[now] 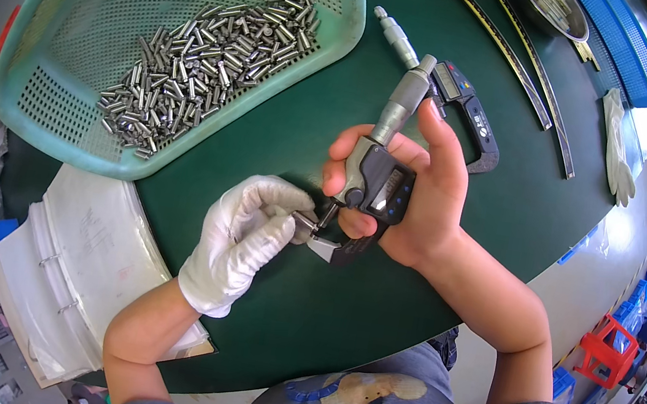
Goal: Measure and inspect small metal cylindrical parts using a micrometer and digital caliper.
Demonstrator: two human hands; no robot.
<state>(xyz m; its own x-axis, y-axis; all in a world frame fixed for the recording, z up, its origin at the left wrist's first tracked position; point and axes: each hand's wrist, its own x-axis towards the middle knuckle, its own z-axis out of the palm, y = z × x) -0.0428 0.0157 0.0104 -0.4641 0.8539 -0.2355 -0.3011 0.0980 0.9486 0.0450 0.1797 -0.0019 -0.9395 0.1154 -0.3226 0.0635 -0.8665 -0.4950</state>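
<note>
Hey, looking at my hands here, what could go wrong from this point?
The metal pin could slip from the gloved left fingers. If it meets the digital micrometer crooked, the reading may be off. The second digital micrometer lies close beyond the right fingers and might get knocked.

An open binder is laid on the counter, left; blue basket, metal bowl, loose glove are placed far right; red stool is seen beyond.
</note>
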